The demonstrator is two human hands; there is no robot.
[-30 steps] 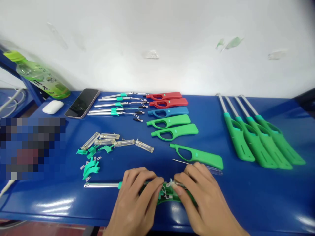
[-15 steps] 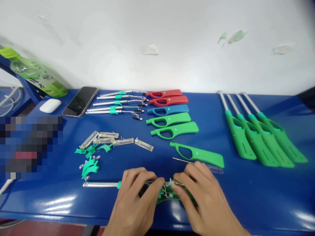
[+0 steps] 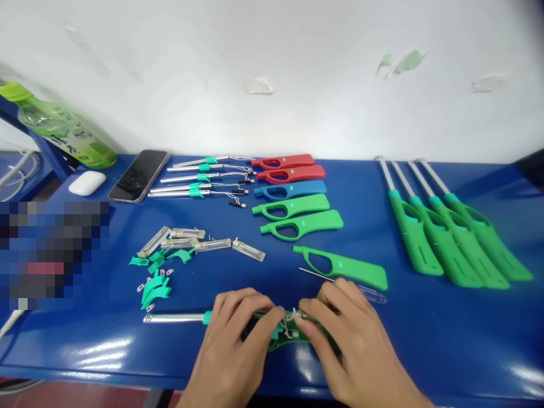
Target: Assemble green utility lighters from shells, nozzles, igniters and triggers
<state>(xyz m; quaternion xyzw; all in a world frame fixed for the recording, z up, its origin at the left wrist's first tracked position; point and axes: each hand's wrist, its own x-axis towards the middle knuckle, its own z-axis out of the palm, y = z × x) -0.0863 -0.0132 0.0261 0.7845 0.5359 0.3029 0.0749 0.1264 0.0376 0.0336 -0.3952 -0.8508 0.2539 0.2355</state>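
Note:
Both my hands rest at the near edge of a blue table (image 3: 425, 351), pinching a half-open green lighter (image 3: 289, 335) that lies flat. My left hand (image 3: 233, 345) grips its front part, where a silver metal tube (image 3: 174, 318) sticks out to the left. My right hand (image 3: 352, 345) presses its fingertips on the small white wires and parts inside the green shell. Just beyond my right hand lie a loose green handle half (image 3: 344, 266) and a clear thin tube (image 3: 365, 292).
Several finished green lighters (image 3: 446, 238) lie at the right. Red, blue and green handle halves (image 3: 293, 198) and metal tubes with wires (image 3: 199, 181) lie in the middle. Clear fuel tanks (image 3: 199, 243) and teal triggers (image 3: 155, 286) lie left. A phone (image 3: 138, 175), earbud case (image 3: 87, 182) and bottle (image 3: 63, 133) stand far left.
Almost nothing has moved. My fingers have shifted slightly on the lighter's inner parts, and the view has drifted a little.

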